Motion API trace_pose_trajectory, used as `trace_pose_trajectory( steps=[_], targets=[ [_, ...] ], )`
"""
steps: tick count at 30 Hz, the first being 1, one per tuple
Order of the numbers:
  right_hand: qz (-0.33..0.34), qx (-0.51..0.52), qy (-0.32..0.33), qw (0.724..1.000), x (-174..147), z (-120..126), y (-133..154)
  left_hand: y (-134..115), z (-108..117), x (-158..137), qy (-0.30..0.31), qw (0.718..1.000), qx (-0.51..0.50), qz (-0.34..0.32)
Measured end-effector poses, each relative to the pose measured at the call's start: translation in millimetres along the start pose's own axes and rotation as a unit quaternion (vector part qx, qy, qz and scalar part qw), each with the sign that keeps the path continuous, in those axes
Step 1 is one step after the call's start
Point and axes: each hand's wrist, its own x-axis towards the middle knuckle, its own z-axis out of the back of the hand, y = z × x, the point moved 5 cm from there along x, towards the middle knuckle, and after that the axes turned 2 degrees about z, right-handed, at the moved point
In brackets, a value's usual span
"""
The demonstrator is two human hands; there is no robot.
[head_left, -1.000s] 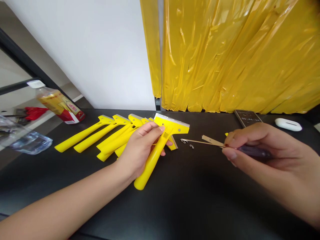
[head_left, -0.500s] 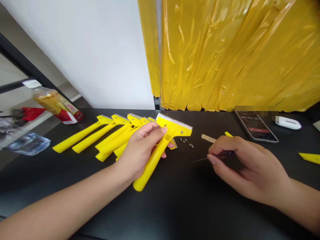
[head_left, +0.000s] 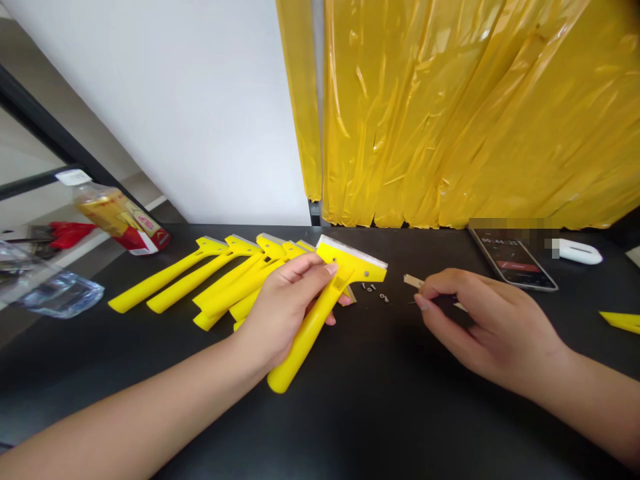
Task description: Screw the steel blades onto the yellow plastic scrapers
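Note:
My left hand (head_left: 295,293) is closed around a yellow scraper (head_left: 305,340), its head up and its handle slanting down toward me. A metal blade runs along the head's top edge. A screw shows at the head's right side and a small dark hole at its left. My right hand (head_left: 490,327) is pinched on a thin screwdriver, mostly hidden by the fingers; only a faint tip shows. Just beyond those fingertips lies a pale flat strip (head_left: 413,281), partly covered by the hand. Several small screws and nuts (head_left: 383,298) lie between the hands.
Several yellow scrapers (head_left: 175,283) lie in an overlapping row at left. Behind them stand a drink bottle (head_left: 123,217) and a clear container (head_left: 60,290). A phone (head_left: 515,260), a white case (head_left: 580,252) and another yellow piece (head_left: 620,321) are at right. Yellow plastic sheeting (head_left: 450,120) hangs behind.
My right hand has shifted slightly, and the screwdriver's shaft, seen pointing left before, is now almost hidden. My left hand keeps its hold on the scraper. The whole view has moved a little.

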Motion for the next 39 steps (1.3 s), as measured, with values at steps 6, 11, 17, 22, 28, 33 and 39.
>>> trace_pose_trajectory(
  steps=[6, 11, 17, 22, 28, 33, 39],
  targets=[
    [0.013, -0.009, 0.000, 1.000, 1.3, -1.3, -1.5, 1.4, 0.9, 0.3, -0.005, 1.000, 0.003, 0.005],
    [0.018, -0.022, -0.002, 1.000, 0.9, -0.7, -1.9, 1.3, 0.3, 0.2, -0.003, 1.000, 0.006, 0.003],
    [0.031, -0.040, -0.011, 0.999, 1.3, 1.5, -0.2, 1.5, 0.8, -0.3, -0.004, 1.000, 0.004, 0.005],
    [0.023, -0.047, -0.013, 0.999, 2.7, 2.8, -0.2, 1.4, 0.6, -0.3, -0.007, 1.000, 0.003, 0.009],
    [0.029, -0.052, -0.031, 0.998, 2.5, 11.8, 6.2, 0.7, 0.7, 0.0, -0.010, 1.000, -0.002, 0.013],
    [0.007, -0.073, -0.030, 0.997, 1.0, 12.4, 3.2, 0.8, 0.6, 0.2, -0.013, 1.000, -0.004, 0.013],
    [-0.034, -0.061, -0.057, 0.996, 2.5, 14.0, 1.4, 0.9, 0.9, -0.2, -0.004, 1.000, -0.010, 0.010]
  ],
)
